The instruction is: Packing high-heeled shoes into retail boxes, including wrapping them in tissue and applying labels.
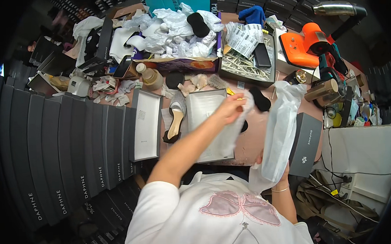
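Note:
My left hand (232, 108) reaches over an open shoe box (199, 105), its fingers closed on a thin white tissue sheet (226, 136) that hangs down, smeared by motion. Something small and yellow (230, 91) shows at those fingertips; I cannot tell if it is held. My right hand (283, 174) is partly hidden behind a long translucent white wrap (281, 135) and grips its lower part. A sandal (176, 118) with a grey glittery strap and black heel lies left of the box. Beside the wrap is a black padded piece (260, 99).
A white-lined box part (146, 124) stands by a row of dark shoe boxes (70, 149) at left. A dark box lid (306, 144) lies at right. Behind are a carton of crumpled tissue (175, 65), a tray of white sticks (245, 69) and an orange tool (300, 47).

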### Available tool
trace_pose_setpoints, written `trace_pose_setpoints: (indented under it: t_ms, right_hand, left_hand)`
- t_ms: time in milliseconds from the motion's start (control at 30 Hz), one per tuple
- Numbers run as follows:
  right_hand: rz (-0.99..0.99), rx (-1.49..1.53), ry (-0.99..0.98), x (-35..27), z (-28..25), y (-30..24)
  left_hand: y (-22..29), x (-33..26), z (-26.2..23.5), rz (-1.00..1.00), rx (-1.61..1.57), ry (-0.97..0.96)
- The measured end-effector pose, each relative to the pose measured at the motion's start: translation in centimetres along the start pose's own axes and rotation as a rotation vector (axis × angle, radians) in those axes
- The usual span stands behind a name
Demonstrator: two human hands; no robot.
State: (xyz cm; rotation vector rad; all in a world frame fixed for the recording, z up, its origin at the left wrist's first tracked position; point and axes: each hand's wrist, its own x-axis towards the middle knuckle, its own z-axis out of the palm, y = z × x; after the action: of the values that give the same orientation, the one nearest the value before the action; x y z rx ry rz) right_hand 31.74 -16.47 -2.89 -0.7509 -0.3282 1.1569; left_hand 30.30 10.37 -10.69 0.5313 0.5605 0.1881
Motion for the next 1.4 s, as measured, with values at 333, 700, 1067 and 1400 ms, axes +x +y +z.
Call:
trace_pose_setpoints:
  t_ms: [333, 700, 1067, 1400]
  right_hand:
    - [0.188, -0.012, 0.302, 10.7, -2.5, 5.4]
    - [0.338, -1.692, -0.238, 14.8, -3.1, 17.8]
    - [0.138, -1.471, -0.105, 12.8, -4.2, 18.9]
    - [0.089, -1.395, -0.073, 13.0, -0.5, 15.9]
  left_hand:
    - [-2.5, -10.4, -6.6, 0.235, -0.306, 0.173]
    - [-12.0, -23.4, -19.8, -0.153, -0.698, 0.447]
    - [-7.5, -19.7, -10.4, 0.837, 1.568, 0.15]
    - [-0.7, -21.9, -10.9, 0.817, 1.219, 0.291]
